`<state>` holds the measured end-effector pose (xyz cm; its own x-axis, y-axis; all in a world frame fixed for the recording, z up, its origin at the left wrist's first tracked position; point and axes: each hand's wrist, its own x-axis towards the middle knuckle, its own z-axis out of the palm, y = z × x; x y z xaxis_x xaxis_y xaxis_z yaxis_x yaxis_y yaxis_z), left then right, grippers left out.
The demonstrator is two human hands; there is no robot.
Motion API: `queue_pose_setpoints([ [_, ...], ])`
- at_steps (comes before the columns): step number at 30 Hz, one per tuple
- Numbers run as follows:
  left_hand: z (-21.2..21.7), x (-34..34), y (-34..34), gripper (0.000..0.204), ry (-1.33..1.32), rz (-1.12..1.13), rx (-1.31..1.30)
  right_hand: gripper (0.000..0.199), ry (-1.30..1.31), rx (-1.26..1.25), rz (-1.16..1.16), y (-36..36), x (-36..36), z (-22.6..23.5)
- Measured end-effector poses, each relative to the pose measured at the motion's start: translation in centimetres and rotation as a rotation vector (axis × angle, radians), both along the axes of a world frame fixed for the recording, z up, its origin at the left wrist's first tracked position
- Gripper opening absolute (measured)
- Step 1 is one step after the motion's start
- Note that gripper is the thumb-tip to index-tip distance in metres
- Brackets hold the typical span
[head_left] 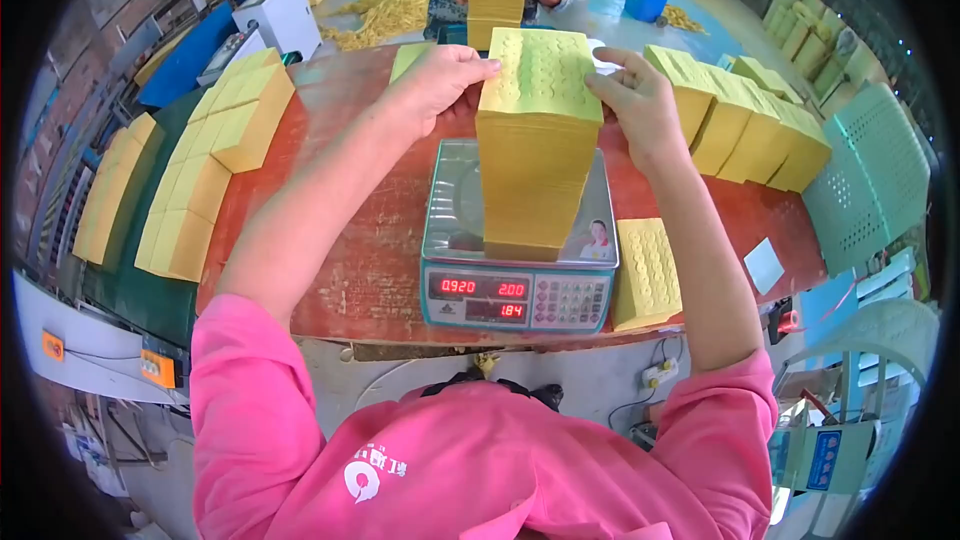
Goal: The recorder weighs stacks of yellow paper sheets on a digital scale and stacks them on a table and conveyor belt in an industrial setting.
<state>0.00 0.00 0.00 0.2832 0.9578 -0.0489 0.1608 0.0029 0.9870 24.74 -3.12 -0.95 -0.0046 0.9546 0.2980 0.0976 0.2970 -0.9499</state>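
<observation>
Yellow paper stack (537, 145) stands tall on the scale (518, 280), right between both hands. Left hand (438, 85) presses its left top edge, right hand (640, 100) its right, fingers bent against it. Both are equally near.

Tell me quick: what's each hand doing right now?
Left hand: fingers on the top left edge of the yellow stack on the scale.
Right hand: gripping the stack's top right edge.

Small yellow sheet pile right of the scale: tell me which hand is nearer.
Right. The right hand rests at the tall stack's top, above the small pile; the left hand is across the stack.
</observation>
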Motion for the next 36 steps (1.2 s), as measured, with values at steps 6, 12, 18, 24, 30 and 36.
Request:
queue_pose_setpoints([
  [6,-0.4,0.5,0.0,0.026,0.01,0.033,0.129,0.035,-0.171,0.141,-0.158,0.7,0.0,-0.7],
  [12,-1.0,0.8,-0.1,0.026,-0.01,0.054,0.119,0.029,-0.241,0.18,-0.199,0.4,-0.3,-1.0],
  [18,-3.3,-0.1,-0.2,0.026,0.13,0.078,0.397,0.026,-0.197,0.114,-0.174,-1.7,-0.9,-0.6],
  [24,-5.1,-4.6,-6.9,0.027,-0.104,0.371,0.161,0.023,0.046,0.12,-0.181,-5.7,2.0,-2.5],
  [30,-13.6,-15.1,-13.5,0.026,-0.217,0.662,-0.044,0.018,0.148,-0.046,-0.19,-11.0,6.9,-8.3],
  [36,-14.7,-15.8,-17.7,0.029,-0.248,0.789,-0.122,0.019,0.241,-0.18,-0.113,-12.1,8.3,-11.6],
])
